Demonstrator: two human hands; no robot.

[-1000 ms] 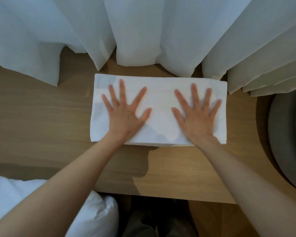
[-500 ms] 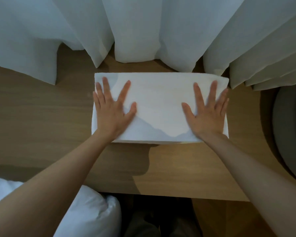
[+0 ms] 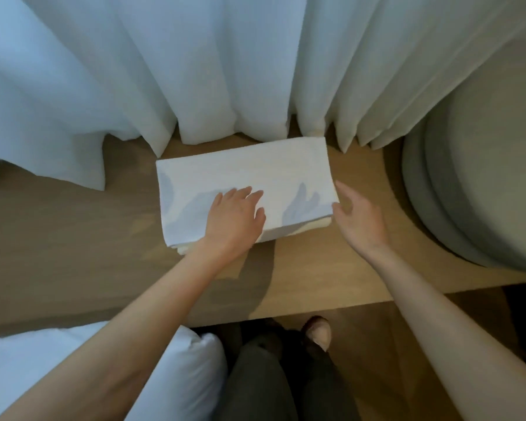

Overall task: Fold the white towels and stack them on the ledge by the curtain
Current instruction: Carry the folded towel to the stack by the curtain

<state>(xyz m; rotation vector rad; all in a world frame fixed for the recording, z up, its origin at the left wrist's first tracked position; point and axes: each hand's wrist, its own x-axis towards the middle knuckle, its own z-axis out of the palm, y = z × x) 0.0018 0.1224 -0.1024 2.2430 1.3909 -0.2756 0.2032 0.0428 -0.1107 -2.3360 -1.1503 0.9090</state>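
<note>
One folded towel lies on the wood ledge, right by the curtain. The left hand rests on it, fingers loose. The right hand is open at its right end. I think a neat fold needs a firm hold and matched edges.

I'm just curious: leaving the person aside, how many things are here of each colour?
White: 3 (folded white towel pile, white pleated curtain, white soft bedding)
Grey: 1 (grey round cushioned seat)
Wood brown: 1 (light wooden ledge)
Total: 5
</note>
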